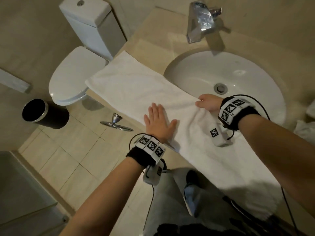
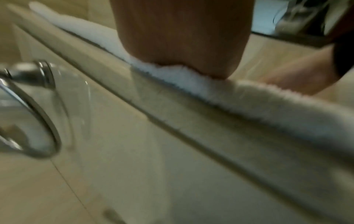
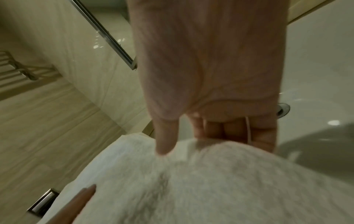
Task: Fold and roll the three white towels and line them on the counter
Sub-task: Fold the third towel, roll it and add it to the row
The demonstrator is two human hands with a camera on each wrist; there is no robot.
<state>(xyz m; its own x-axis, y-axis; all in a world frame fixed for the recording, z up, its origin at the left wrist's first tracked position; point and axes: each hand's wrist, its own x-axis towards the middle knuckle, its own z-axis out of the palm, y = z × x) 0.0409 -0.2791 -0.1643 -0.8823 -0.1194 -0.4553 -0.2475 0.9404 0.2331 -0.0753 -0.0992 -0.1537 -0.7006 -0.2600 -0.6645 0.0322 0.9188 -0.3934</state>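
Observation:
A long white towel [image 1: 136, 87] lies spread along the beige counter [image 1: 153, 31], its near part running over the front of the sink. My left hand [image 1: 157, 120] presses flat on it, fingers straight, at the counter's front edge; the left wrist view shows the heel of that hand [image 2: 182, 45] on the towel's edge [image 2: 249, 97]. My right hand [image 1: 207, 103] pinches the towel's far edge beside the basin and lifts a fold. In the right wrist view the thumb and fingers [image 3: 166, 136] of that hand grip the towel [image 3: 191, 181].
The white sink [image 1: 238, 74] with its drain [image 1: 220, 87] and a chrome tap [image 1: 202, 19] fill the right. More crumpled white cloth [image 1: 305, 126] lies at the far right edge. A toilet [image 1: 75, 77], a black bin [image 1: 44, 113] and a chrome fitting [image 1: 115, 123] are to the left below.

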